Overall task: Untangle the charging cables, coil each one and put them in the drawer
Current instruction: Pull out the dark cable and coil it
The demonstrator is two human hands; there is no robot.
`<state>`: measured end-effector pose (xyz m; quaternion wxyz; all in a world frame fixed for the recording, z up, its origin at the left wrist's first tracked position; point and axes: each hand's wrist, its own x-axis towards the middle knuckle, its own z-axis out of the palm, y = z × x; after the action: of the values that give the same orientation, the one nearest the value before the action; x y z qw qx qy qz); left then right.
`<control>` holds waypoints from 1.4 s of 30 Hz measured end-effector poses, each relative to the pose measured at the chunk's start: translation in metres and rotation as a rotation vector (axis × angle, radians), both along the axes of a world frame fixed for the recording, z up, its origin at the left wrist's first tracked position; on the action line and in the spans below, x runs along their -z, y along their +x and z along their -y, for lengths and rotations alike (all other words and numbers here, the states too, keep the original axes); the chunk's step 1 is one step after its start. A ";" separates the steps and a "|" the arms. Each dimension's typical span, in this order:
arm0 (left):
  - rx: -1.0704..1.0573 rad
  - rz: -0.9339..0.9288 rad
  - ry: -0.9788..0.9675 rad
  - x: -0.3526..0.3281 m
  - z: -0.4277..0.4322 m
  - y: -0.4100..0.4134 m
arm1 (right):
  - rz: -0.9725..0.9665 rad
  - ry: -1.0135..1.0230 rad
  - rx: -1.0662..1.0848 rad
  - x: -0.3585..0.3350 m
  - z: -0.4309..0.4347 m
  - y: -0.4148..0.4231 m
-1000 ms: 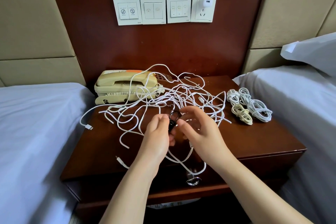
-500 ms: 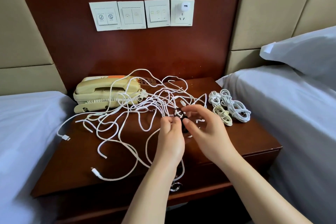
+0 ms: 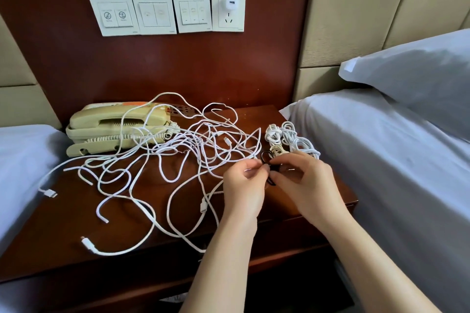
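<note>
The only writing is on the wall. The four white switch plates (image 3: 152, 12) have small round signs and tiny words under them, too small to read. A little white charger block (image 3: 231, 5) is plugged into the last plate. The old cream phone (image 3: 114, 124) has an orange strip on top, but no words can be read on it.

The tangle of white cables (image 3: 183, 142) lies on the dark wooden bedside table (image 3: 63, 223). The messy pile is long from side to side. It runs from the left edge of the table, over the front of the phone, to the middle by the hands. One plug end (image 3: 48, 192) sits at the left edge and points left, toward the left bed (image 3: 20, 160). Another plug end (image 3: 86, 241) lies near the front edge and points to the back left. Some loops hang over the front edge.

The coiled cables (image 3: 292, 140) sit in a small bunch at the back right of the table, just beside the right bed (image 3: 381, 147) with its pillow (image 3: 419, 71).

Both hands are over the right part of the table, close together. The left hand (image 3: 244, 185) has its fingers curled and pinches a thin black loop (image 3: 264, 156). The right hand (image 3: 305, 180) pinches the same black loop from the other side. The loop is just in front of the coiled cables. Whether it is a cable or a tie is not clear.
</note>
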<state>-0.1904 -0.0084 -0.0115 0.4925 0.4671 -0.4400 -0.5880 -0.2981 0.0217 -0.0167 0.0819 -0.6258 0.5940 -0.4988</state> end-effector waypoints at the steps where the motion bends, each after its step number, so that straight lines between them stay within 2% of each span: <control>1: 0.003 -0.031 0.026 0.000 -0.001 -0.004 | -0.057 0.007 0.011 0.002 0.000 -0.003; 4: 0.008 -0.091 0.083 0.000 -0.002 -0.013 | -0.170 0.018 0.046 0.007 0.002 -0.011; 7: 0.049 -0.131 0.095 0.003 -0.005 -0.022 | -0.162 0.019 0.115 0.007 0.004 -0.024; 8: 0.064 -0.093 0.071 0.006 -0.006 -0.025 | -0.150 0.028 0.145 0.007 0.004 -0.031; 13: 0.212 0.486 -0.339 0.020 -0.006 -0.032 | -0.177 0.192 0.282 0.012 0.003 -0.066; 16: 0.285 0.582 -0.426 0.023 -0.008 -0.033 | -0.175 0.257 0.289 0.014 0.003 -0.070; 31: 0.368 0.672 -0.510 0.020 -0.006 -0.021 | -0.211 0.286 0.304 0.012 -0.002 -0.061; 37: 0.355 0.646 -0.531 0.011 -0.005 -0.012 | -0.297 0.201 0.305 0.010 -0.001 -0.058; 42: 0.277 0.668 -0.568 -0.001 -0.004 0.008 | -0.353 0.073 0.163 0.010 0.002 -0.037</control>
<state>-0.1820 -0.0044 -0.0103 0.3490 0.4145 -0.7766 -0.3214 -0.3348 0.0193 -0.0265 -0.0416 -0.6501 0.6655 -0.3643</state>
